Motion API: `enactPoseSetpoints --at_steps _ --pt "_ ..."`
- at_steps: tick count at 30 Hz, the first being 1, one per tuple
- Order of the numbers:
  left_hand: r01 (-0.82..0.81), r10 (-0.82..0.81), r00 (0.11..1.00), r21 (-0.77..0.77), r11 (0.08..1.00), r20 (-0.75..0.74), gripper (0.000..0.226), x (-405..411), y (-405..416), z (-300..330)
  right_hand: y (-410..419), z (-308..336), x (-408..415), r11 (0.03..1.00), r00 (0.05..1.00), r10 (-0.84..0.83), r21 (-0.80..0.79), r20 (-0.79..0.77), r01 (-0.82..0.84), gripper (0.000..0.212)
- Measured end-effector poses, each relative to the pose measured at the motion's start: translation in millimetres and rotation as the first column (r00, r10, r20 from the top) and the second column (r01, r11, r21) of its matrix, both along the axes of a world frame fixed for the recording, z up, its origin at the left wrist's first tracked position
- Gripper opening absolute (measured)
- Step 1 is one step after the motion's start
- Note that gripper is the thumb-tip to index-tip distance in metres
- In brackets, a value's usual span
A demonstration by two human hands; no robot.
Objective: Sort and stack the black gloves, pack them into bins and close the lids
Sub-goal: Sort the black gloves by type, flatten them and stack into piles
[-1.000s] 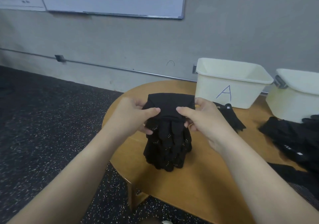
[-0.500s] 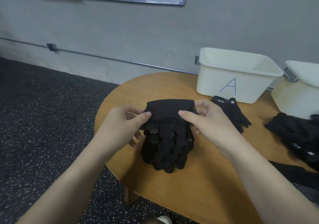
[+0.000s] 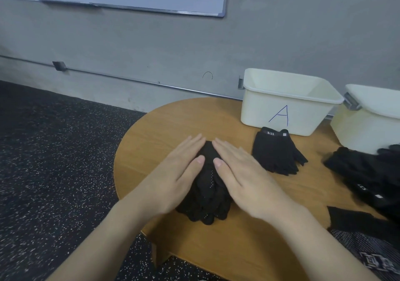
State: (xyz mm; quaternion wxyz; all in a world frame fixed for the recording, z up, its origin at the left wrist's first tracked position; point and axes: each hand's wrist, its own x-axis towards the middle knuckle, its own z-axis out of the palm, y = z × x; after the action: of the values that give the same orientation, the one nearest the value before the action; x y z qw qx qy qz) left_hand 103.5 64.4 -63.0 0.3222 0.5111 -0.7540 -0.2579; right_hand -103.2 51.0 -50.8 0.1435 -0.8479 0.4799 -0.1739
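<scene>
Left hand (image 3: 175, 172) and right hand (image 3: 240, 172) both flat, fingers straight, pressing down on the glove stack (image 3: 207, 198) at the round table's (image 3: 173, 125) near-left, gripping nothing; bin A (image 3: 287, 105) sits lidless behind.

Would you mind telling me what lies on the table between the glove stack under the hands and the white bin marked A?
In the head view, a flat black glove pair labelled 5.11 lies between the pressed black glove stack and the white plastic bin marked A.

Black gloves (image 3: 207, 196) carry white dots; the cream bin (image 3: 285, 105) bears a blue "A"; the surface (image 3: 164, 125) is tan wood.
</scene>
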Motion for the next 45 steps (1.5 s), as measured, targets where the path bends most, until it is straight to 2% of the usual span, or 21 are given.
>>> enactPoseSetpoints --at_steps 7,9,14,17,19,20,22,25,30,33,38,45 --pt "-0.025 0.026 0.998 0.016 1.000 -0.062 0.060 -4.7 9.4 -18.8 11.3 -9.8 4.6 0.994 0.999 -0.025 0.112 0.033 0.021 0.064" --pt "-0.029 0.029 0.999 0.024 0.999 -0.012 0.061 -2.9 10.4 -13.8 10.4 -7.1 5.2 0.992 0.999 -0.023 0.121 0.025 0.019 0.063" --pt "-0.058 0.054 0.969 0.007 0.998 0.240 0.068 2.1 12.2 16.2 17.2 13.4 -5.5 0.984 0.997 -0.034 0.178 0.071 0.021 0.061" --pt "-0.064 0.123 0.918 -0.165 0.984 0.378 0.061 -7.3 19.5 45.5 38.0 26.7 -36.8 0.992 0.979 -0.110 0.073 0.172 0.098 0.058" --pt "-0.010 0.129 0.918 -0.302 0.953 0.376 0.058 -28.2 32.1 61.1 52.7 28.3 -69.5 0.982 0.956 -0.181 -0.006 0.231 0.187 0.051" --pt "0.025 0.095 0.933 -0.324 0.946 0.348 0.057 -44.0 40.4 66.2 59.8 27.9 -87.8 0.970 0.939 -0.223 -0.035 0.261 0.240 0.047" --pt "0.108 -0.018 0.955 -0.291 0.951 0.295 0.050 -83.4 58.4 67.4 72.8 26.4 -125.9 0.938 0.905 -0.309 -0.065 0.291 0.341 0.042" --pt "0.241 -0.188 0.938 -0.160 0.957 0.291 0.047 -147.4 76.1 43.0 88.6 20.6 -177.6 0.891 0.864 -0.415 -0.067 0.285 0.450 0.037" --pt "0.329 -0.319 0.880 0.032 0.944 0.353 0.053 -226.5 77.8 -10.1 106.3 -8.8 -235.1 0.829 0.758 -0.527 0.033 0.384 0.559 0.035" --pt "0.356 -0.343 0.839 0.051 0.933 0.422 0.061 -259.5 70.1 -26.0 113.6 -33.6 -255.6 0.843 0.777 -0.511 0.039 0.366 0.536 0.040" --pt "0.390 -0.352 0.772 0.043 0.920 0.529 0.068 -294.3 65.1 -44.0 113.2 -53.2 -268.8 0.885 0.861 -0.465 0.109 0.204 0.453 0.048" --pt "0.390 -0.331 0.716 0.042 0.920 0.615 0.070 -261.5 45.3 -46.2 101.4 -55.2 -280.1 0.881 0.882 -0.461 0.168 0.100 0.442 0.051"
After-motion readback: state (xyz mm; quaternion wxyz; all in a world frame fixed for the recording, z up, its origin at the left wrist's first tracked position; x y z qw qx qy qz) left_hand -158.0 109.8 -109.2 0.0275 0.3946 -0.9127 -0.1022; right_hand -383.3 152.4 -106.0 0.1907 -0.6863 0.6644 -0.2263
